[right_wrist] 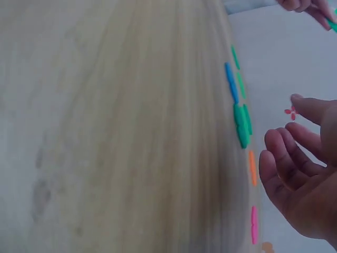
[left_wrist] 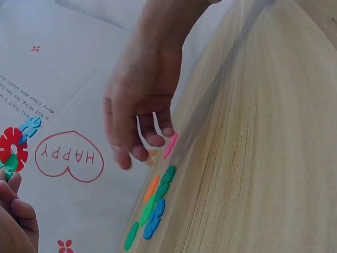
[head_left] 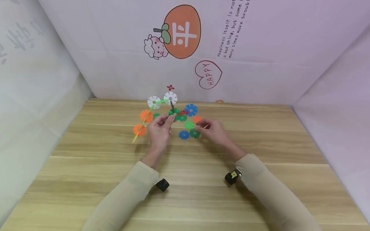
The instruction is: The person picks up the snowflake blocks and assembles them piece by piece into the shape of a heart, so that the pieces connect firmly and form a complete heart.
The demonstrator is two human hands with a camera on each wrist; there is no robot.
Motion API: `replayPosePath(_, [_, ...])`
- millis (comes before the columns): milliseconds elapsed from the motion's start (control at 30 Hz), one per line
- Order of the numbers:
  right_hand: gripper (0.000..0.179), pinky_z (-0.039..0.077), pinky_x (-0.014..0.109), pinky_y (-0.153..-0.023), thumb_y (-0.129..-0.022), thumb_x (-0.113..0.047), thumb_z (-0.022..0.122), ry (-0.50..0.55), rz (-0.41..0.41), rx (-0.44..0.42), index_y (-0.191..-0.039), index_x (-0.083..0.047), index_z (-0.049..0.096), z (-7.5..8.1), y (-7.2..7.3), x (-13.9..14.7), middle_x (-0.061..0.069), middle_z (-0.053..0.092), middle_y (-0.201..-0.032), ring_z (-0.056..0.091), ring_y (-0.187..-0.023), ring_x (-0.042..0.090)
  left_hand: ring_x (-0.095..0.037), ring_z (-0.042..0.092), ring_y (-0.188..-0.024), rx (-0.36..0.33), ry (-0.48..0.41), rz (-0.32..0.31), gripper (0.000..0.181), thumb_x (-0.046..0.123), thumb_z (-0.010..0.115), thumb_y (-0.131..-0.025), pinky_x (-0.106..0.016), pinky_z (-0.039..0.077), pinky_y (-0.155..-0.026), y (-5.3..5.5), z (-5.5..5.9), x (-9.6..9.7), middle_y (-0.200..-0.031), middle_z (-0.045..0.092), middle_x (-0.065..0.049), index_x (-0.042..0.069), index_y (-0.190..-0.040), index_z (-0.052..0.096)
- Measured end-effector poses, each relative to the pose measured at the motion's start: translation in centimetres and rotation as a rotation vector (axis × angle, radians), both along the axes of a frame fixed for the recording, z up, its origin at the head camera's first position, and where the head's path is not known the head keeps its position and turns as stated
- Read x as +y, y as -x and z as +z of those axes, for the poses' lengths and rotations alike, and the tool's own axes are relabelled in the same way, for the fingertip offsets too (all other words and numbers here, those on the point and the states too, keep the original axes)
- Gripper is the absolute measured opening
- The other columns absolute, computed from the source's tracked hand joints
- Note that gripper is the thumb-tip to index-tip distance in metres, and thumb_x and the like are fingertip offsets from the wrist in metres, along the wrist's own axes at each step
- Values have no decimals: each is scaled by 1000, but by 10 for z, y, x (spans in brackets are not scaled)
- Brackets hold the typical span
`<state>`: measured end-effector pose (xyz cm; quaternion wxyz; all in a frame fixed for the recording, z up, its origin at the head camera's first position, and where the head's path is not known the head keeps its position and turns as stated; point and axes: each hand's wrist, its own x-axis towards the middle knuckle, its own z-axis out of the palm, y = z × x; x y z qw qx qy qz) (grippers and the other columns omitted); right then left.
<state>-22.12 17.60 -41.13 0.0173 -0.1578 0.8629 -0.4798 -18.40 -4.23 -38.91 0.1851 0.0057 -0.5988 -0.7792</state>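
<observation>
In the head view my left hand (head_left: 160, 131) pinches a green notched disc (head_left: 174, 112) between thumb and fingers. That disc belongs to a raised chain of interlocking plastic discs: orange discs (head_left: 146, 116), white discs (head_left: 170, 98), a red disc (head_left: 182, 112) and a blue disc (head_left: 191, 110). A yellow disc (head_left: 135, 138), edge-on, ends the chain at the left. My right hand (head_left: 212, 130) is over the loose discs, near a light green disc (head_left: 189, 124) and an orange disc (head_left: 198, 119). In the right wrist view its fingers (right_wrist: 287, 168) are loosely bent with nothing between them.
Loose on the wooden table (head_left: 185, 199) lie a blue disc (head_left: 184, 134), a dark green disc (head_left: 195, 133) and, seen in the right wrist view, a pink disc (right_wrist: 254, 225). A printed white sheet (head_left: 260, 70) rises behind the table, with more white sheeting at both sides.
</observation>
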Motion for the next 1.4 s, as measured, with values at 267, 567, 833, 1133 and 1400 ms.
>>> replayPosePath(267, [35,53,31,-65,-88,-19,81,-250,39,23,-115,1,70,-12,11,-3,8,69,-86,63,-76,20,-5,47,-48,34,-5,-3,23,9,77,-90,-15,37,-44,2,0,-2,-77,73,-1,-12,-99,69])
replayPosePath(567, [34,53,34,-74,-86,-21,82,-378,55,-35,-112,-2,71,-7,10,-6,8,65,-95,59,-87,21,-6,47,-48,24,18,4,18,6,75,-91,-15,37,-44,1,-2,-1,-81,73,-13,-10,-98,70])
replayPosePath(833, [35,51,34,-72,-87,-15,81,-318,66,-79,-114,-7,60,-5,-2,-3,8,64,-95,59,-85,22,-6,47,-48,25,14,-13,19,7,75,-92,-15,36,-43,1,-5,0,-89,71,-29,-11,-98,70])
replayPosePath(1133, [23,51,32,-63,-91,-1,73,-109,86,23,-110,-4,61,-4,-15,6,10,65,-88,60,-74,23,-8,46,-46,47,33,2,14,5,74,-92,-16,37,-42,-1,-7,1,-77,72,-15,-9,-93,71])
replayPosePath(1400, [22,48,24,-61,-91,-5,75,115,-32,41,-109,-3,64,11,-23,15,11,68,-88,58,-74,23,-6,45,-45,44,32,-9,15,5,74,-92,-16,35,-42,-2,-8,2,-78,73,-14,-9,-93,71])
